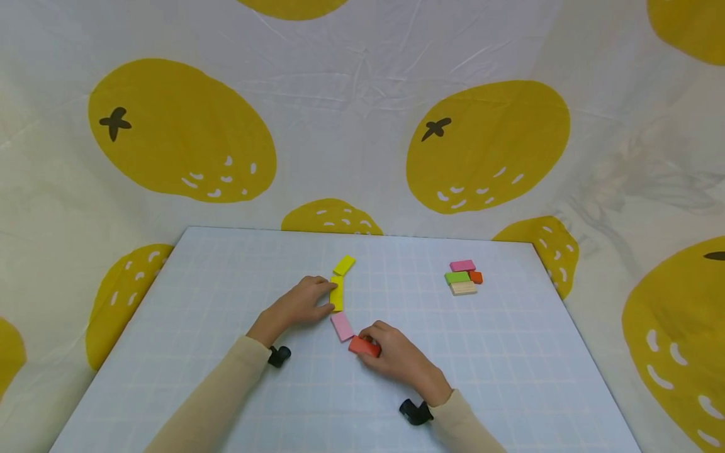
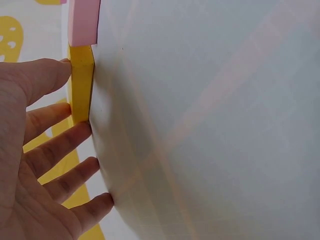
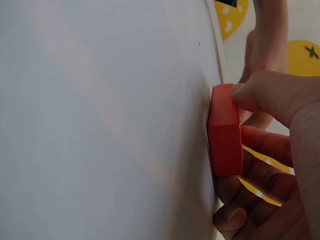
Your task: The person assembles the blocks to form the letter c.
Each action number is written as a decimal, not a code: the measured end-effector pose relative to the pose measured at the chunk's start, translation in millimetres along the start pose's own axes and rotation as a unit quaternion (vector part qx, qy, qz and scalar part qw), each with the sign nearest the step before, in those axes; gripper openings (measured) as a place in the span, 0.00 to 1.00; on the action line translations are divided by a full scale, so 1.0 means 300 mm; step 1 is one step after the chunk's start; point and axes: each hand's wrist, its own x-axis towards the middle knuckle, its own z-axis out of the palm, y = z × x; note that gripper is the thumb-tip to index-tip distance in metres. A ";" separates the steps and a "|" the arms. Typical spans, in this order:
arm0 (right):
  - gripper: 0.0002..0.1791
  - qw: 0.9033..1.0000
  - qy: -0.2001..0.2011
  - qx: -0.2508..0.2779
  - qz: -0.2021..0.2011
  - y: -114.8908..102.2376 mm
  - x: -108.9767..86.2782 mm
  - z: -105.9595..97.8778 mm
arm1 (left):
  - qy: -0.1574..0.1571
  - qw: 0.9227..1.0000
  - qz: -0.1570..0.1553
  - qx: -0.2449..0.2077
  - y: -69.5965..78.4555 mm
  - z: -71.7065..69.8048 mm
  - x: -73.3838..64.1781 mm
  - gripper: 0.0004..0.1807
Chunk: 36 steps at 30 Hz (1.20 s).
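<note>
A bent row of flat coloured blocks lies on the table in the head view. At its far end is a slanted yellow block [image 1: 344,265], followed by another yellow piece [image 1: 338,296], a pink block [image 1: 342,327] and a red block [image 1: 362,346]. My left hand [image 1: 303,301] touches the second yellow piece with thumb and index fingertips; in the left wrist view its other fingers are spread, fairly straight. My right hand [image 1: 401,355] pinches the red block, its thumb on the face seen in the right wrist view [image 3: 225,130]. The red block's near corner sits close to the pink one.
A small cluster lies at the back right: a pink block [image 1: 462,265], a green block [image 1: 456,277], a red-orange block [image 1: 476,277] and a plain wood block [image 1: 464,288]. The pale checked table [image 1: 527,352] ends at a patterned cloth [image 1: 340,126] behind.
</note>
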 end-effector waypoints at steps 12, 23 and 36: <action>0.16 1.000 0.004 0.019 -0.022 -0.002 0.002 -0.004 | 0.000 1.000 0.002 0.003 -0.004 -0.002 0.005 0.30; 0.16 1.000 0.001 0.015 -0.024 -0.010 0.005 -0.007 | 0.001 1.000 0.004 0.002 -0.002 -0.004 0.008 0.30; 0.21 0.999 -0.012 0.043 -0.012 0.007 -0.002 -0.018 | 0.005 1.000 0.007 0.003 -0.009 0.005 0.005 0.30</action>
